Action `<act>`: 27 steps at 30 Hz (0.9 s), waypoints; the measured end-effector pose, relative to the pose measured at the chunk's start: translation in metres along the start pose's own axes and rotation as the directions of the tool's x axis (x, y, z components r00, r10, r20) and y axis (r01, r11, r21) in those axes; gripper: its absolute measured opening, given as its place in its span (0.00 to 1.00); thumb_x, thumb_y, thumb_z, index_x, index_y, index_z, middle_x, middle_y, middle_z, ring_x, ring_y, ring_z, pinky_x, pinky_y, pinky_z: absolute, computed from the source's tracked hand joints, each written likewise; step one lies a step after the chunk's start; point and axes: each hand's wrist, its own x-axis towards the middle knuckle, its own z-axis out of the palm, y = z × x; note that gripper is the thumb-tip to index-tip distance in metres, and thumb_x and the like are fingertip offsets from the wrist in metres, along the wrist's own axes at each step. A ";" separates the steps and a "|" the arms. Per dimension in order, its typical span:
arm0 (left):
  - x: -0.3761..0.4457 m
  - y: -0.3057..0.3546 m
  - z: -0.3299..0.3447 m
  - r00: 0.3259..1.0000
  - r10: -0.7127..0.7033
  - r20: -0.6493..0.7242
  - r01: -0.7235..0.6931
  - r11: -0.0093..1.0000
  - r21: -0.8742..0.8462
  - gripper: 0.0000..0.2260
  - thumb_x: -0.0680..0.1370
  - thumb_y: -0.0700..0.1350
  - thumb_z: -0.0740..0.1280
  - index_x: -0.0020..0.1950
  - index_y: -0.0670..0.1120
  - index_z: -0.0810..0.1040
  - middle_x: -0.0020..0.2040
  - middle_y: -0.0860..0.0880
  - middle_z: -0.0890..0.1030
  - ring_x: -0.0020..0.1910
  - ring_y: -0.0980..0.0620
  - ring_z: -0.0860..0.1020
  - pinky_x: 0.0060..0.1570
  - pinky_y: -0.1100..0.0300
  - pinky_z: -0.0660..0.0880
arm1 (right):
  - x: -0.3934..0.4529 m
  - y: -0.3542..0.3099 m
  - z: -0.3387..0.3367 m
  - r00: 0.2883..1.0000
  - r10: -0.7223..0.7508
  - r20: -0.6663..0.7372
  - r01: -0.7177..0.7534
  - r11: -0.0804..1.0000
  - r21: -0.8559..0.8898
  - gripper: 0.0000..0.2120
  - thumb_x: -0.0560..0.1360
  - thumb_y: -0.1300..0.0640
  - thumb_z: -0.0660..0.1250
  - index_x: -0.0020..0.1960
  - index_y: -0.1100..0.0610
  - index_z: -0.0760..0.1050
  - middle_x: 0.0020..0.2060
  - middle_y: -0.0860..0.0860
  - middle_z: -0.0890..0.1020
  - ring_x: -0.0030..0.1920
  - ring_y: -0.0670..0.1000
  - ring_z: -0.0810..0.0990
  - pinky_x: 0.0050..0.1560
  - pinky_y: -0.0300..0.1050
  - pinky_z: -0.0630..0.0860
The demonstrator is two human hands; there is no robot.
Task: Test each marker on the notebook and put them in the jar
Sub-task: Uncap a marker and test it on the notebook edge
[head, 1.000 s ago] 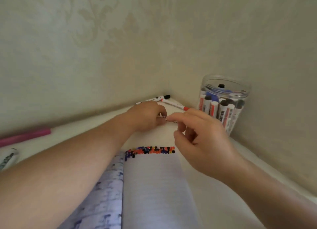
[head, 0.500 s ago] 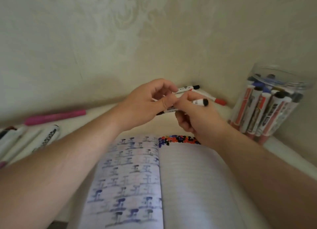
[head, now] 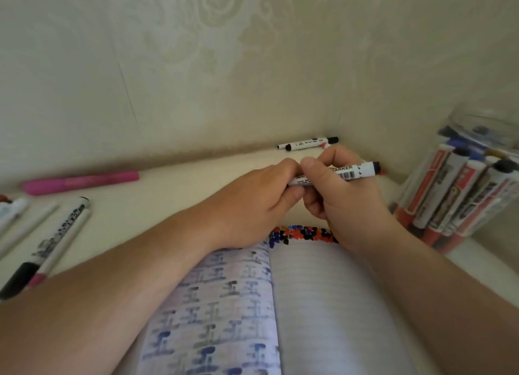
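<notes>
Above the open notebook (head: 323,304), both forearms converge as the left hand (head: 261,197) and right hand (head: 339,194) pinch one whiteboard marker (head: 351,173) held level.

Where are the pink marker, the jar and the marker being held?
Pink marker (head: 81,182), head view: middle of its barrel.
Jar (head: 477,123), head view: clear wall near the rim.
Whiteboard marker (head: 355,172), head view: barcode part of the barrel, beyond the right hand.
</notes>
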 end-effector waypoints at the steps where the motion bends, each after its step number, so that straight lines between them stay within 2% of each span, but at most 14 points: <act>1: -0.001 0.000 -0.002 1.000 0.015 0.005 -0.015 1.000 0.007 0.10 0.85 0.58 0.53 0.58 0.54 0.69 0.46 0.56 0.80 0.44 0.58 0.78 0.45 0.52 0.76 | -0.002 0.000 -0.002 1.000 0.001 0.026 -0.001 1.000 -0.003 0.16 0.82 0.59 0.68 0.36 0.55 0.69 0.27 0.56 0.76 0.27 0.52 0.72 0.27 0.41 0.66; 3: -0.001 0.002 -0.004 0.998 0.046 0.038 -0.046 0.999 0.005 0.10 0.85 0.58 0.52 0.59 0.56 0.69 0.46 0.56 0.82 0.40 0.56 0.79 0.43 0.49 0.76 | -0.003 -0.001 -0.006 0.998 0.006 0.067 -0.005 1.000 -0.004 0.17 0.81 0.60 0.68 0.36 0.55 0.67 0.28 0.58 0.77 0.27 0.54 0.73 0.28 0.43 0.68; 5: -0.001 0.006 -0.006 0.996 0.065 0.068 -0.062 0.997 -0.037 0.08 0.86 0.56 0.54 0.59 0.57 0.71 0.47 0.60 0.83 0.40 0.56 0.79 0.43 0.51 0.76 | -0.004 -0.004 -0.011 0.995 0.017 0.098 -0.018 1.000 0.014 0.17 0.80 0.59 0.69 0.36 0.55 0.67 0.27 0.58 0.77 0.27 0.53 0.74 0.28 0.43 0.68; 9: 0.000 0.012 -0.007 0.994 0.073 0.086 -0.061 0.988 -0.139 0.05 0.87 0.54 0.58 0.59 0.58 0.72 0.52 0.66 0.83 0.47 0.58 0.82 0.49 0.52 0.78 | -0.008 -0.010 -0.015 0.988 0.023 0.152 -0.031 0.998 0.048 0.14 0.73 0.55 0.71 0.35 0.55 0.67 0.28 0.57 0.78 0.27 0.52 0.76 0.26 0.43 0.70; 11: -0.001 0.012 -0.006 0.993 0.073 0.094 -0.058 0.987 -0.152 0.04 0.87 0.54 0.58 0.58 0.58 0.71 0.51 0.65 0.83 0.46 0.59 0.81 0.46 0.58 0.76 | -0.010 -0.011 -0.016 0.985 0.012 0.170 -0.017 0.999 0.028 0.14 0.73 0.54 0.71 0.35 0.54 0.68 0.29 0.58 0.79 0.28 0.52 0.77 0.27 0.43 0.71; 13: -0.001 0.011 -0.007 0.992 0.075 0.102 -0.060 0.987 -0.149 0.04 0.86 0.55 0.58 0.58 0.59 0.71 0.50 0.63 0.83 0.43 0.57 0.81 0.44 0.57 0.75 | -0.011 -0.010 -0.017 0.983 0.005 0.185 -0.007 1.000 0.010 0.13 0.73 0.53 0.72 0.34 0.53 0.69 0.30 0.58 0.80 0.29 0.53 0.77 0.27 0.43 0.72; 16: -0.003 0.013 -0.010 0.993 0.072 0.093 -0.054 0.982 -0.179 0.03 0.86 0.55 0.59 0.58 0.61 0.71 0.51 0.63 0.83 0.45 0.57 0.81 0.47 0.54 0.76 | -0.011 -0.012 -0.018 0.978 -0.005 0.208 0.004 1.000 0.003 0.14 0.70 0.49 0.74 0.34 0.51 0.71 0.30 0.58 0.80 0.29 0.53 0.77 0.28 0.44 0.72; 19: -0.003 0.008 -0.010 0.992 0.057 0.117 -0.029 0.974 -0.226 0.02 0.85 0.56 0.61 0.57 0.63 0.72 0.50 0.62 0.84 0.45 0.60 0.81 0.47 0.57 0.75 | -0.012 -0.013 -0.022 0.971 -0.037 0.236 0.055 0.996 -0.068 0.13 0.70 0.49 0.75 0.37 0.53 0.72 0.32 0.57 0.81 0.32 0.55 0.78 0.31 0.46 0.75; 21: -0.004 0.001 -0.010 0.992 0.026 0.124 0.003 0.974 -0.228 0.08 0.82 0.61 0.65 0.59 0.63 0.70 0.43 0.57 0.83 0.40 0.57 0.80 0.43 0.53 0.76 | -0.013 -0.012 -0.023 0.964 -0.065 0.258 0.093 0.991 -0.099 0.12 0.70 0.51 0.76 0.40 0.54 0.74 0.35 0.55 0.82 0.33 0.54 0.78 0.34 0.46 0.75; 23: -0.003 -0.006 -0.015 0.989 -0.053 0.136 0.082 0.972 -0.220 0.22 0.73 0.66 0.72 0.60 0.62 0.66 0.33 0.56 0.75 0.32 0.57 0.71 0.37 0.57 0.70 | -0.013 -0.011 -0.024 0.966 -0.081 0.245 0.108 0.989 -0.098 0.12 0.70 0.54 0.79 0.42 0.53 0.76 0.36 0.53 0.81 0.34 0.52 0.76 0.35 0.46 0.73; 25: -0.002 -0.011 -0.022 0.979 -0.140 0.150 0.166 0.971 -0.174 0.34 0.65 0.67 0.79 0.62 0.62 0.64 0.32 0.58 0.70 0.31 0.57 0.66 0.35 0.59 0.67 | -0.013 -0.012 -0.027 0.970 -0.095 0.224 0.119 0.989 -0.093 0.12 0.70 0.57 0.81 0.44 0.52 0.77 0.37 0.53 0.80 0.34 0.53 0.73 0.34 0.45 0.71; 27: -0.002 -0.016 -0.028 0.966 -0.187 0.178 0.209 0.971 -0.119 0.36 0.62 0.65 0.82 0.62 0.63 0.65 0.36 0.58 0.70 0.33 0.58 0.68 0.37 0.59 0.68 | -0.013 -0.014 -0.030 0.971 -0.111 0.212 0.122 0.992 -0.041 0.10 0.68 0.57 0.77 0.44 0.50 0.78 0.38 0.54 0.79 0.33 0.51 0.72 0.33 0.43 0.70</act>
